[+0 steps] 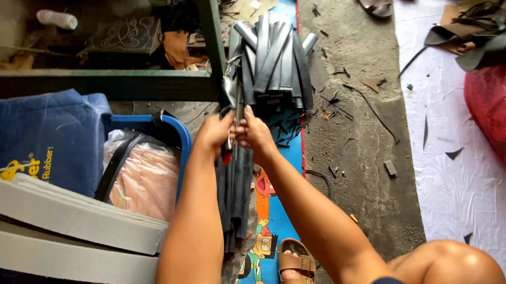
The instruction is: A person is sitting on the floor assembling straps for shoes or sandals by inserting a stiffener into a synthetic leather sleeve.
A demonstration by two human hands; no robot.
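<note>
Both hands at frame centre, clamped on a bundle of black rubber strips [273, 58]. Left hand [213, 135] grip closed around the bundle's waist; right hand [256, 134] grip closed beside it, possibly pinching a thin tie, hard to tell. Strips fan toward upper centre, over blue cartoon mat [276, 219].

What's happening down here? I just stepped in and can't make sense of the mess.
A person sitting low on the floor grips a bundle of dark rubber strips with both hands, the left hand and right hand close together at its middle. The strips fan out over a blue cartoon mat. Grey foam sheets are stacked to the person's left, and scraps litter the concrete floor.
</note>
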